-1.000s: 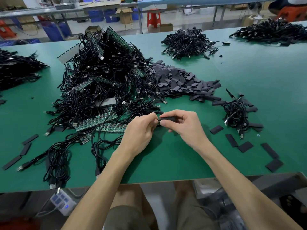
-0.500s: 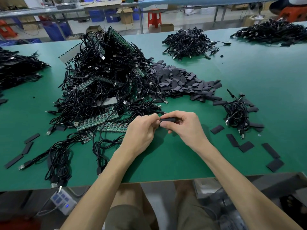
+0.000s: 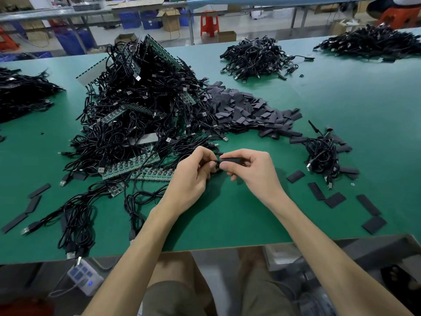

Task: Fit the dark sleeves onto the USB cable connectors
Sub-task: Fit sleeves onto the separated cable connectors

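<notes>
Over the green table (image 3: pixel 227 220), near its front edge, my right hand (image 3: pixel 252 172) pinches a dark sleeve (image 3: pixel 230 160) between thumb and fingers. My left hand (image 3: pixel 193 176) faces it and grips the end of a black USB cable (image 3: pixel 214 166); the connector is hidden between my fingers. The sleeve's left end meets the cable end. A big heap of black USB cables with green circuit strips (image 3: pixel 141 119) lies behind my left hand. A pile of loose dark sleeves (image 3: pixel 248 112) lies behind my right hand.
A small bundle of cables (image 3: pixel 321 156) lies right of my hands, with flat sleeves (image 3: pixel 335 199) scattered round it. More flat sleeves (image 3: pixel 34 204) and loose cables (image 3: pixel 75 220) lie front left. Other cable piles (image 3: pixel 255 58) sit farther back. A power strip (image 3: pixel 84 277) hangs below the table edge.
Both hands stay in nearly the same spot, still holding sleeve and cable end together; my fingers have shifted only slightly.
</notes>
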